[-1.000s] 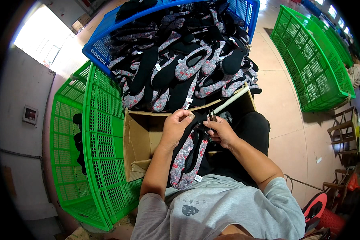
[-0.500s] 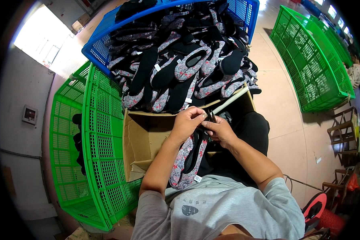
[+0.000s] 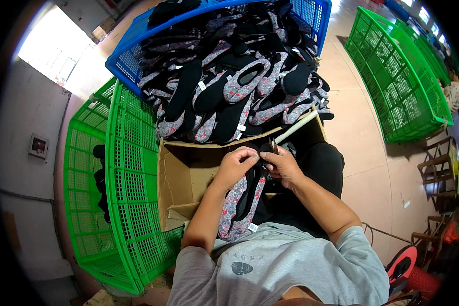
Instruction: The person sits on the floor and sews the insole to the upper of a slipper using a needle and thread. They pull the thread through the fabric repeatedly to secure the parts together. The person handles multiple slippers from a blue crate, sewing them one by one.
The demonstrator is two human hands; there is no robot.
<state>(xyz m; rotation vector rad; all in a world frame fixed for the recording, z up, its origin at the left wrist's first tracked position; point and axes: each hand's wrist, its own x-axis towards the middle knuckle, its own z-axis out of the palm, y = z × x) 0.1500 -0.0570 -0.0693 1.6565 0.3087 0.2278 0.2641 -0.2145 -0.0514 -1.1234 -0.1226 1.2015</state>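
Observation:
My left hand (image 3: 238, 166) is closed, thumb and fingertips pinching the upper end of a grey floral slipper (image 3: 229, 211). The slipper hangs over my lap, its dark opening facing up and a small white tag (image 3: 253, 227) at its lower edge. My right hand (image 3: 282, 167) is closed around small dark thread snips (image 3: 274, 147), whose pointed blades stick up past the fingers. Its thumb and fingertips almost meet those of my left hand at the slipper's upper end. What lies right between the fingertips is too small to make out.
Ahead, a blue crate (image 3: 122, 65) is heaped with matching slippers (image 3: 246, 81). Between it and me stands an open cardboard box (image 3: 174, 166) with a pale rod (image 3: 297, 127) across its right side. Green crates (image 3: 130, 183) stand close at left; another green crate (image 3: 398, 81) stands far right.
Both hands have come slightly lower. The thumb of my left hand has shifted, and the snips have tilted in my right hand. The slipper stays in nearly the same place.

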